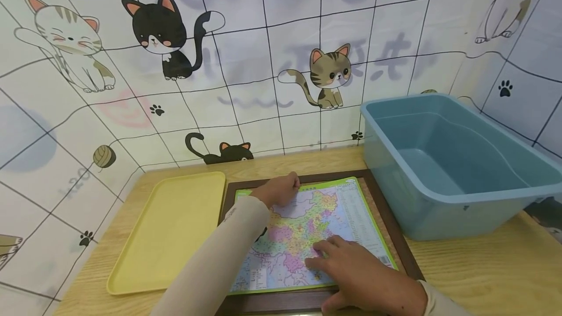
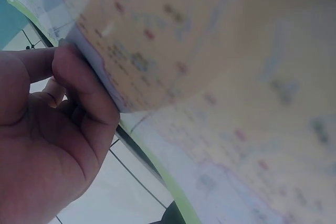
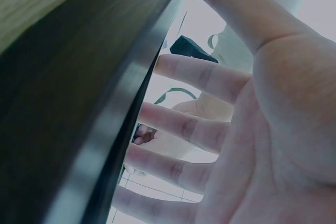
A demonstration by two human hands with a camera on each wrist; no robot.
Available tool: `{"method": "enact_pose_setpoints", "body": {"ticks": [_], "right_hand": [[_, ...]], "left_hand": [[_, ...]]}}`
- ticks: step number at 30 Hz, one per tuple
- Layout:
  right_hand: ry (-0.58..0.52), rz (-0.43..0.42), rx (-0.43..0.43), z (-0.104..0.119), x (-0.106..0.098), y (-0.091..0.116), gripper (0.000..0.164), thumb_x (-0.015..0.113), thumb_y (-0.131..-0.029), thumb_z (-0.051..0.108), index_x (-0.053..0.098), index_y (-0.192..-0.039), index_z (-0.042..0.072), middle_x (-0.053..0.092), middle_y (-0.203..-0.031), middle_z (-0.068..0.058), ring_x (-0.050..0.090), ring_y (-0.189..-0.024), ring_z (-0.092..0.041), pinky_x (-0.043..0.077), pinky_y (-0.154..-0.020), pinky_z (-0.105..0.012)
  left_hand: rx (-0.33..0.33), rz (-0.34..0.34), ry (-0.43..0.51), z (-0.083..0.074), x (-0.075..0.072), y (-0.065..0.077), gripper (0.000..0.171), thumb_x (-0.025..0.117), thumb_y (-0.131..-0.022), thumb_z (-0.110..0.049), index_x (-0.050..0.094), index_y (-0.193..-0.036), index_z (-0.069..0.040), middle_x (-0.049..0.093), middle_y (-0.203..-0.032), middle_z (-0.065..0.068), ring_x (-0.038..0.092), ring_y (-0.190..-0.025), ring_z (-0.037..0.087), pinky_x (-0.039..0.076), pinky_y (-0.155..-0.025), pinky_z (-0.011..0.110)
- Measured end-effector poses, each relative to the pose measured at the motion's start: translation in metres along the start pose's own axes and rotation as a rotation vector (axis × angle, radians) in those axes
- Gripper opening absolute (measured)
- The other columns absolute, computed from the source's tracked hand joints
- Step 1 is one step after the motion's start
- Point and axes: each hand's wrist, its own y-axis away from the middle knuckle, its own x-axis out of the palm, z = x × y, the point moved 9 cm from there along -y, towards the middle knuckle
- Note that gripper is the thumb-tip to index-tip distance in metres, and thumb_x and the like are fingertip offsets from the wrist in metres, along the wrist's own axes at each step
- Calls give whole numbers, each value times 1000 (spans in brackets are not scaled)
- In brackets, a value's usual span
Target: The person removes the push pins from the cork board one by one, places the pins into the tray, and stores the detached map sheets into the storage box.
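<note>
A laminated map (image 1: 285,238) with a green border lies on a brown-framed cork board (image 1: 391,230) at the middle of the table. My left hand (image 1: 281,190) is at the map's far edge, its fingers curled. In the left wrist view, bent fingers (image 2: 86,80) grip the edge of the map (image 2: 226,129), whose print is blurred. Over the near right part of the map is my right hand (image 1: 355,267), its fingers spread and fairly straight. Its thumb lies by the frame's near side. In the right wrist view, the fingertips (image 3: 167,65) reach past the dark frame edge (image 3: 105,145).
A yellow tray (image 1: 175,228) lies flat left of the board, partly behind my left sleeve (image 1: 219,262). A deep blue-grey plastic bin (image 1: 421,194) stands close to the board's right side. Behind the wooden table (image 1: 465,267) rises a cat-patterned wall covering (image 1: 246,72).
</note>
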Motion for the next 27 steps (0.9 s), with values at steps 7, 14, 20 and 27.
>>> {"method": "enact_pose_setpoints", "body": {"ticks": [7,14,20,27], "right_hand": [[-1,2,5,0,1,0,73,77,-69,70,64,-131,32,59,-134,-1,56,-119,-26,54,-88,-49],[3,3,9,-1,1,-1,73,78,-69,69,64,-131,32,59,-134,-2,56,-119,-26,54,-89,-49],[12,6,2,0,1,-1,72,78,-70,68,64,-131,33,59,-135,-2,56,-120,-27,54,-89,-49],[17,27,18,0,3,-1,73,78,-70,68,62,-132,33,58,-137,-3,55,-123,-28,54,-89,-50]], "left_hand": [[-19,-2,5,1,-2,1,11,40,-109,-29,46,-110,-21,55,-103,1,52,-88,18,41,-82,36],[-13,-5,17,-2,-4,4,11,41,-109,-28,47,-111,-20,56,-103,2,52,-89,19,41,-83,37],[-12,-11,18,-2,-4,4,11,40,-109,-28,47,-111,-19,56,-104,2,52,-91,20,41,-84,37],[-1,-20,21,-2,-4,5,12,39,-109,-28,48,-110,-20,57,-103,2,53,-92,19,42,-86,36]]}}
